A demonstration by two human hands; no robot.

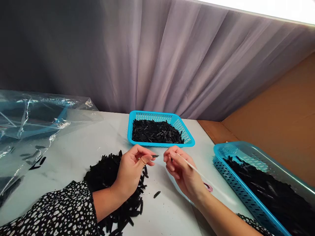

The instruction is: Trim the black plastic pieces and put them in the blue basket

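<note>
My left hand [134, 167] is closed in a pinch on a small, narrow black piece [155, 156], whose tip sticks out to the right. Just across from it, a small gap away, my right hand [180, 167] has its fingers curled around a thin white stick [190, 164] that slants down along the hand. A dark spot shows at those fingertips, too small to name. Beneath my left wrist lies a heap of similar black pieces [103, 172] on the white table [169, 216]. One loose piece [157, 194] rests between my arms.
A blue plastic basket [161, 144] holding many black pieces stands ahead. Another blue basket [242, 193], partly under clear plastic, is at the right by a brown board [283, 108]. Clear plastic sheeting [49, 124] spreads at left. A pink loop [208, 186] lies behind my right wrist.
</note>
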